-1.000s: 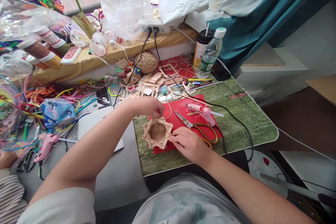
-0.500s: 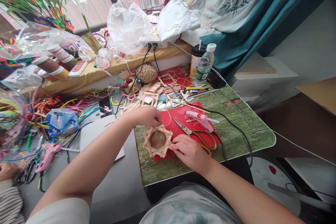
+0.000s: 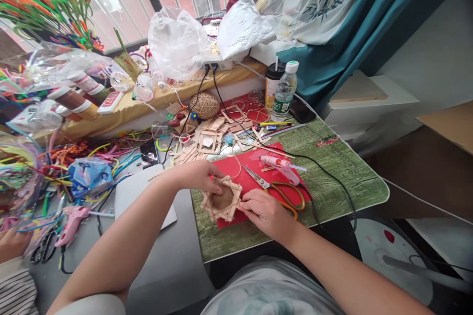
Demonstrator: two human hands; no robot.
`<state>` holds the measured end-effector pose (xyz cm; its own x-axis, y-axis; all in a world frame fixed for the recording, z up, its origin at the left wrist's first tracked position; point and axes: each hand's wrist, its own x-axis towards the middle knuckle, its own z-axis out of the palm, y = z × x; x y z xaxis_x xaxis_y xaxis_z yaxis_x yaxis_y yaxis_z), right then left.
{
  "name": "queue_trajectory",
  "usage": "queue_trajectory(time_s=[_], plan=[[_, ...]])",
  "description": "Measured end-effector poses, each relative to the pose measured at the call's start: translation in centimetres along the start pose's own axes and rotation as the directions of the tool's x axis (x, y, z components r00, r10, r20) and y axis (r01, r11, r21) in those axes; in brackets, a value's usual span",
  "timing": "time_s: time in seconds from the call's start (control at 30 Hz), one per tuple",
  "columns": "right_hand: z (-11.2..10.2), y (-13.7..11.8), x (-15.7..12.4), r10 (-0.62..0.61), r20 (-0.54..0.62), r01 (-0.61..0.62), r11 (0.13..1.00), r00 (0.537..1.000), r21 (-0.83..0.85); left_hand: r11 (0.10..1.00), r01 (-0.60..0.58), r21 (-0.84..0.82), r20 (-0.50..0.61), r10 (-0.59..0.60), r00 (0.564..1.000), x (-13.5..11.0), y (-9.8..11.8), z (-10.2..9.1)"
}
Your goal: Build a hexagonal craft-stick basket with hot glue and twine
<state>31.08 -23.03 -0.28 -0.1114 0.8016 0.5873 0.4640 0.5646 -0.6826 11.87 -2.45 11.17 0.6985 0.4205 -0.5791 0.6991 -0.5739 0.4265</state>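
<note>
- A left hand (image 3: 205, 175) drops from the upper rim of a star-shaped stick holder (image 3: 220, 215) to its mouth, the thumb now reaching over the hollow; half a second earlier the fingers bunch at the top edge.
- Whether those fingers pinch the rim or merely rest against it, the view cannot tell.
- The right hand (image 3: 268, 211) holds its place, thumb and fingertips pinched together at the holder's right-hand point.
- The shift suggests that attention passes from the outer edge to the inside or wall, with the right hand steadying the piece.
- The holder sits over the left part of a red sheet (image 3: 247, 157), a loop of twine (image 3: 239, 167) curving beside it.
- Scissors (image 3: 271, 186) and a pink glue gun (image 3: 279, 163) lie to the right.
</note>
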Motion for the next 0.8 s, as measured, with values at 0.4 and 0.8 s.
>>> queue_trajectory(time_s=[0.4,0.8], plan=[[0.1,0.0,-0.1,-0.026,0.004,0.026,0.999,1.0,-0.022,0.994,-0.111,-0.022,-0.174,0.105,0.979,-0.3,-0.2,3.1],[0.5,0.1,-0.4,0.177,-0.025,-0.172,0.975,0.984,0.139,0.995,-0.083,-0.05,-0.387,0.057,0.92,0.3,-0.6,6.4]])
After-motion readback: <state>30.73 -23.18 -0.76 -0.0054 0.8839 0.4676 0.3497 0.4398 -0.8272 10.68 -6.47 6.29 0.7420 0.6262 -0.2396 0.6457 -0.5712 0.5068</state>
